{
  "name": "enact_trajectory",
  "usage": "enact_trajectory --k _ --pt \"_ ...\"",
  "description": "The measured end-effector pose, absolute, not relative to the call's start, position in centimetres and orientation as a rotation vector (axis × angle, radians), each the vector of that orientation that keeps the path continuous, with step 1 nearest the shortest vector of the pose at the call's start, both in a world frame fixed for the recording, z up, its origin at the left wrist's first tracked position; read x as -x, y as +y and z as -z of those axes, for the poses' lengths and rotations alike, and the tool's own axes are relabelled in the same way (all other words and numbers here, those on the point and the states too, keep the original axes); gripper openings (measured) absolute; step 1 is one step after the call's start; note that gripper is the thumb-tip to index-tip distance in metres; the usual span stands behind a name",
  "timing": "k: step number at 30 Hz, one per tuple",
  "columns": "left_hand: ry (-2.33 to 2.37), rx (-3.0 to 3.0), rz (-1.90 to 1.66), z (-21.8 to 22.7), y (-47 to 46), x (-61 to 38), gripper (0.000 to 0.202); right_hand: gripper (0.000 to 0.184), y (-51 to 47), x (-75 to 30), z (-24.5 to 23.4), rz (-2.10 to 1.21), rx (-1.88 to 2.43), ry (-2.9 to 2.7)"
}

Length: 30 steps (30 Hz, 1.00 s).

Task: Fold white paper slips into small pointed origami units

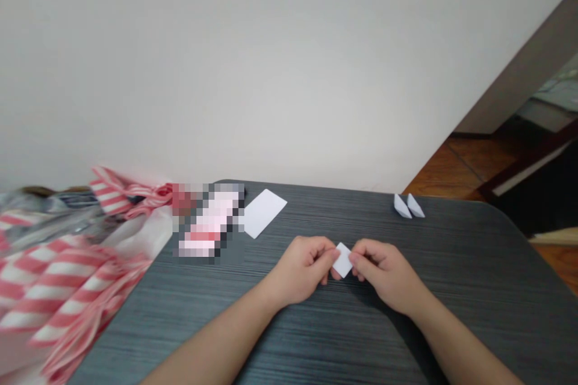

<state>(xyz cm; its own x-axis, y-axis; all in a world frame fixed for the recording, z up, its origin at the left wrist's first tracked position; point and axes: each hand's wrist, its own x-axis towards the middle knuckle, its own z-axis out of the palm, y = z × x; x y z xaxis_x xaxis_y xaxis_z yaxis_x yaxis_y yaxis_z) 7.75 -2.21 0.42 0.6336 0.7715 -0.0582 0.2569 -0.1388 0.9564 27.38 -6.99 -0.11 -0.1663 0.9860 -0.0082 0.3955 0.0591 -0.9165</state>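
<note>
A small folded piece of white paper (pixel 342 260) sits between my two hands, just above the dark grey table (pixel 451 313). My left hand (pixel 301 271) pinches its left edge with curled fingers. My right hand (pixel 385 274) pinches its right edge the same way. Both forearms rest on the table and reach in from the near edge.
A flat white paper slip (pixel 264 213) lies at the back of the table beside a blurred pink and white object (pixel 208 221). Two small folded white paper pieces (pixel 408 206) stand at the back right. Red and white striped bags (pixel 67 277) crowd the left side. A wall rises behind the table.
</note>
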Motion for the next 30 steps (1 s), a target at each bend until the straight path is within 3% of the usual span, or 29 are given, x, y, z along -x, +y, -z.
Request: enact_trajectory --k 7,22,30 --pt "0.884 -1.674 -0.572 -0.3 -2.2 -7.7 0.035 0.018 -7.0 -27.4 0.7 -1.142 1.396 -1.596" --pt "0.824 -1.601 -0.567 -0.4 -2.1 -7.9 0.033 0.025 -7.0 -27.6 0.8 -1.067 1.401 -1.613" --pt "0.960 -1.543 -0.751 0.6 -2.1 -8.2 0.023 0.023 -7.1 -27.7 1.1 -0.769 1.473 -1.597"
